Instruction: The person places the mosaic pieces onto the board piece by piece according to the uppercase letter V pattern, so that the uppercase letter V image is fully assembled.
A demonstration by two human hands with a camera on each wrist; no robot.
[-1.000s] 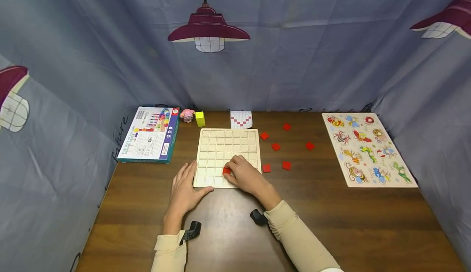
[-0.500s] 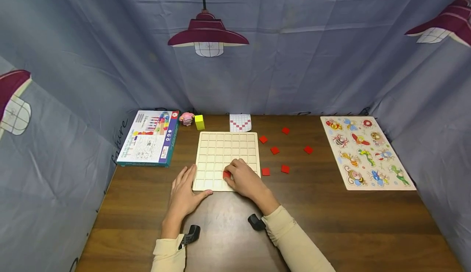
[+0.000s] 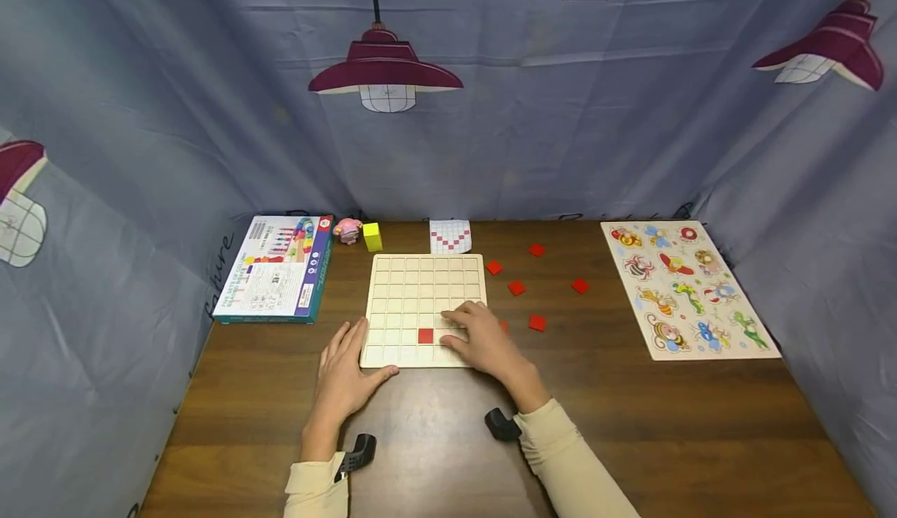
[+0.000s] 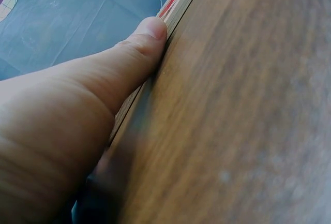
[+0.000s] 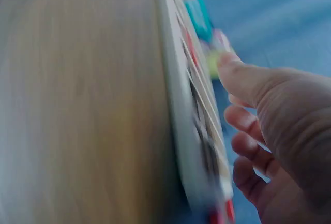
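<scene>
1. blue-grey curtain [image 3: 490,144] behind and at both sides, printed with maroon hanging lamps [image 3: 385,74]; brown wood-grain counter [image 3: 434,456] in front of it.
2. pale grid board [image 3: 399,292] lies flat on the counter, before the person. one red tile [image 3: 425,336] sits in a cell, second row from the near edge, about midway across.
3. left hand [image 3: 343,374]: fingers straight along the board's left edge, thumb stretched along the near edge; the left wrist view shows the thumb tip against that edge. grip relaxed, not curled round anything.
4. right hand [image 3: 483,339]: over the right part of the board, just beside the seated tile. grip released, thumb and forefinger parted, nothing between them. right wrist view blurred; cannot tell whether any fingertip touches the board.
5. loose red tiles [image 3: 516,287] scattered right of the board, six visible, one partly hidden by the right hand.
6. pattern card [image 3: 450,236] just beyond the far edge, red squares in a v.
7. far left: printed box [image 3: 273,269], then pink figurine [image 3: 347,230], yellow block [image 3: 372,237] beside it.
8. far right, well apart: puzzle board [image 3: 690,288] with colourful insect pictures.
9. beige sleeves [image 3: 575,456] on both arms, black device [image 3: 502,424] at each wrist.
</scene>
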